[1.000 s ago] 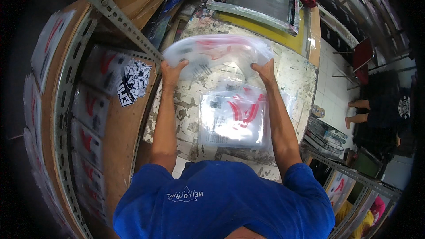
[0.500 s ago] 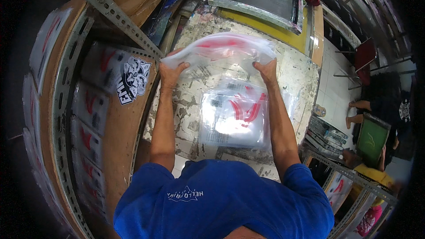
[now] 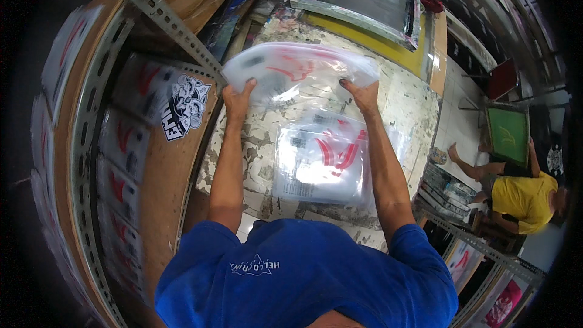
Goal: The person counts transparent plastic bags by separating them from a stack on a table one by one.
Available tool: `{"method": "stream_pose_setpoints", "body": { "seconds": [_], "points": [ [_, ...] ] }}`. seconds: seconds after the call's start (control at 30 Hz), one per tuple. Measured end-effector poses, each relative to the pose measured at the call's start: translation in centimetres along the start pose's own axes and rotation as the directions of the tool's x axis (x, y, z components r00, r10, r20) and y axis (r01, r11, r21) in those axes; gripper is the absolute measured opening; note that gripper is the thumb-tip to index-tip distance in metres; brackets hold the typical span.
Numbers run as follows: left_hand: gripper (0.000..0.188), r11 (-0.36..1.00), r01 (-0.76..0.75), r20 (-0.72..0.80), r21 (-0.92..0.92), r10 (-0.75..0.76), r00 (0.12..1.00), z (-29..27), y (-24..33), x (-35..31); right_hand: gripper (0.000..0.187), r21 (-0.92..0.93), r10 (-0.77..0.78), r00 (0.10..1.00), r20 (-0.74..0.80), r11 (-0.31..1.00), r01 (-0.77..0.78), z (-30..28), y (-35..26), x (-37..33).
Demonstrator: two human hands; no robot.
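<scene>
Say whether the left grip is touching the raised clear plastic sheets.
Touching. The head view shows it: the left grip holds the raised clear plastic sheets at their left end, its thumb lying visibly over the near surface.

A pale tabletop (image 3: 413, 109) is marked all over by worn, grey-brown patches. Toward its near edge, a stack of clear plastic sheets (image 3: 328, 161), printed in red and black, is laid flat, its edges unevenly aligned. At the far end, a yellow panel (image 3: 376, 46) is partly covered by a dark framed screen (image 3: 364, 1).
</scene>
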State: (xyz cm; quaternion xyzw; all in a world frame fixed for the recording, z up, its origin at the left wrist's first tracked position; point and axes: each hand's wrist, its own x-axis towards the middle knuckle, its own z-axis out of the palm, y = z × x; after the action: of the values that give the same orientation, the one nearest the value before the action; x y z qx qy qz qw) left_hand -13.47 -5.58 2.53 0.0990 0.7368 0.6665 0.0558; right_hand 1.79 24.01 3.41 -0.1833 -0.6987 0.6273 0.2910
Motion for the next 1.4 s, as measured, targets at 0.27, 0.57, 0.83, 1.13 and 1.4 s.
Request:
{"method": "stream_pose_setpoints", "body": {
  "seconds": [0.27, 0.57, 0.83, 1.13, 1.4],
  "points": [
    [0.03, 0.983, -0.172, -0.105, -0.062, 0.165, 0.981, 1.1, 1.8, 0.3, 0.034, 0.218, -0.004, 0.996, -0.094, 0.976, 0.024, 0.5, -0.6, -1.5],
    [0.03, 0.978, -0.205, -0.001, 0.035, 0.205, 0.979, 1.2, 3.6, 0.2, 0.042, -0.058, -0.034, 0.998, -0.054, 0.998, 0.031, -0.1, -1.0, -1.7],
    [0.029, 0.95, -0.261, -0.002, 0.168, 0.265, 0.964, 1.4, 2.5, 2.2, 0.036, 0.025, 0.0, 0.993, -0.121, 1.0, 0.003, 0.2, 0.0, -0.8],
    [0.03, 0.958, -0.224, 0.069, 0.178, 0.215, 0.974, 2.2, 6.2, 4.4, 0.032, -0.078, 0.18, 0.981, -0.066, 0.98, -0.185, -1.0, -3.2, 2.8],
    [0.045, 0.943, 0.142, 0.369, 0.3, -0.252, 0.894, 2.8, -0.8, 6.0, 0.049, -0.381, 0.479, 0.877, 0.026, 0.816, -0.435, -2.7, 3.7, 5.1]
  ]
}}
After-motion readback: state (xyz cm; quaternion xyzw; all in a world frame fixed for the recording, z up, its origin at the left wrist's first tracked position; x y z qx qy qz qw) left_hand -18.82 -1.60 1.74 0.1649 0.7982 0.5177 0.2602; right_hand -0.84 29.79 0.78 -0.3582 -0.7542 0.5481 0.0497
